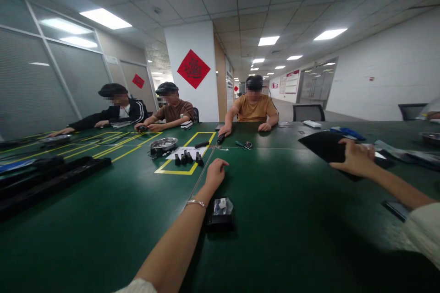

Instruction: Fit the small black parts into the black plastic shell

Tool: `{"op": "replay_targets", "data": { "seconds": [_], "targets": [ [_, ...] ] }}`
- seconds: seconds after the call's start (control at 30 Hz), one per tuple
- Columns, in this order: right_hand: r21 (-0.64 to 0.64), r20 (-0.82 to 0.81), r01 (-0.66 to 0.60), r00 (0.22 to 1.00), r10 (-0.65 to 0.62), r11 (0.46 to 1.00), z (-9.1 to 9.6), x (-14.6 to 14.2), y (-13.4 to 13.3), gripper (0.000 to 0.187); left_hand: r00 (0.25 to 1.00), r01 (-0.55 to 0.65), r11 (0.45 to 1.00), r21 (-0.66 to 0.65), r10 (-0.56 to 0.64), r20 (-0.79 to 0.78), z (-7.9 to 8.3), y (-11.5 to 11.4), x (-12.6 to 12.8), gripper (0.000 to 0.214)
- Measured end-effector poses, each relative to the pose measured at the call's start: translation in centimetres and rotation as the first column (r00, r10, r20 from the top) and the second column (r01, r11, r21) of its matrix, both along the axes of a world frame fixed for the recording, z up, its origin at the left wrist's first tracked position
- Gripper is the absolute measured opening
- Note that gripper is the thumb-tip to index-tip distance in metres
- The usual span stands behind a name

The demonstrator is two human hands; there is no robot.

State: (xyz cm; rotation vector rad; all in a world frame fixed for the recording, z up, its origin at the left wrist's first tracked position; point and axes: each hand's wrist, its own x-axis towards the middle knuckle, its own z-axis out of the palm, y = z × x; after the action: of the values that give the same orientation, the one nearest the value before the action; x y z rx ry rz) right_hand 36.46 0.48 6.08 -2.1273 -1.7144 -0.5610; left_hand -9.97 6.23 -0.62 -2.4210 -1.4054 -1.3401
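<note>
Out over the green table (275,238), my left hand (216,173) reaches forward near the centre, palm down. It holds nothing that I can see; the thumb side extends to the right and the other fingers are partly hidden. Between this hand and me lies a small black box (220,222) with a clear plastic bag (222,206) on it. On the right side, my right hand (355,158) grips a thin black flat sheet (318,146), thumb below and fingers over its edge. The sheet is tilted, and what lies under it is hidden.
Several black cylindrical parts (188,158) stand by a white paper (172,153) inside yellow tape, near a metal dish (164,145). A co-worker opposite touches a black object (221,138). Long black trays (51,183) lie left; a phone-like slab (396,209) and plastic bags (395,150) lie right.
</note>
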Motion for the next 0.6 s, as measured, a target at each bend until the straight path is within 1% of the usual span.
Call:
{"op": "replay_targets", "data": {
  "seconds": [0.03,0.07,0.1,0.13,0.17,0.23,0.27,0.33,0.4,0.47,0.57,0.6],
  "targets": [
    [0.001,-0.002,-0.058,0.998,0.058,0.998,0.3,-2.2,-0.4,0.069,1.0,0.013,1.0,-0.004,-0.013,-0.018,0.0,0.0,0.0,0.03],
    [-0.001,0.001,-0.142,0.99,0.142,0.99,0.4,-4.5,-0.8,0.07,0.999,0.023,1.0,-0.008,-0.023,-0.03,-0.1,0.0,0.1,0.031],
    [-0.013,0.005,-0.217,0.976,0.217,0.976,0.4,-6.7,-1.5,0.072,0.999,0.03,1.0,-0.01,-0.03,-0.039,-0.1,0.0,0.1,0.03],
    [-0.014,0.004,-0.265,0.964,0.265,0.964,0.2,-9.0,-2.3,0.077,0.998,0.033,0.999,-0.014,-0.033,-0.045,0.0,0.0,0.1,0.03],
    [-0.016,0.016,-0.327,0.945,0.328,0.945,-0.1,-11.2,-3.2,0.079,0.998,0.03,0.999,-0.019,-0.031,-0.049,0.0,0.0,0.2,0.028],
    [-0.063,-0.005,-0.441,0.897,0.442,0.895,-1.1,-15.6,-5.6,0.079,0.998,0.009,0.999,-0.034,-0.011,-0.062,0.1,-0.2,0.3,0.022],
    [-0.085,-0.037,-0.461,0.888,0.459,0.884,-1.7,-17.6,-6.9,0.079,0.997,-0.003,0.999,-0.043,0.0,-0.071,0.2,-0.2,0.3,0.019],
    [-0.158,-0.11,-0.456,0.889,0.444,0.876,-2.8,-20.9,-9.3,0.078,0.996,-0.019,0.998,-0.056,0.014,-0.092,0.2,-0.4,0.3,0.014],
    [-0.253,-0.156,-0.446,0.895,0.419,0.859,-3.4,-23.0,-11.0,0.081,0.994,-0.019,0.998,-0.058,0.012,-0.11,0.3,-0.5,0.4,0.012],
    [-0.352,-0.148,-0.447,0.894,0.422,0.822,-3.3,-24.1,-11.7,0.085,0.993,-0.021,0.998,-0.053,0.015,-0.115,0.3,-0.6,0.4,0.013],
    [-0.486,-0.084,-0.422,0.894,0.44,0.765,-2.3,-24.8,-11.3,0.089,0.993,-0.033,0.999,-0.041,0.028,-0.113,0.4,-0.7,0.6,0.014],
    [-0.516,-0.055,-0.396,0.9,0.432,0.76,-1.9,-25.0,-10.9,0.089,0.993,-0.036,0.999,-0.039,0.031,-0.114,0.5,-0.8,0.6,0.014]
  ]
}}
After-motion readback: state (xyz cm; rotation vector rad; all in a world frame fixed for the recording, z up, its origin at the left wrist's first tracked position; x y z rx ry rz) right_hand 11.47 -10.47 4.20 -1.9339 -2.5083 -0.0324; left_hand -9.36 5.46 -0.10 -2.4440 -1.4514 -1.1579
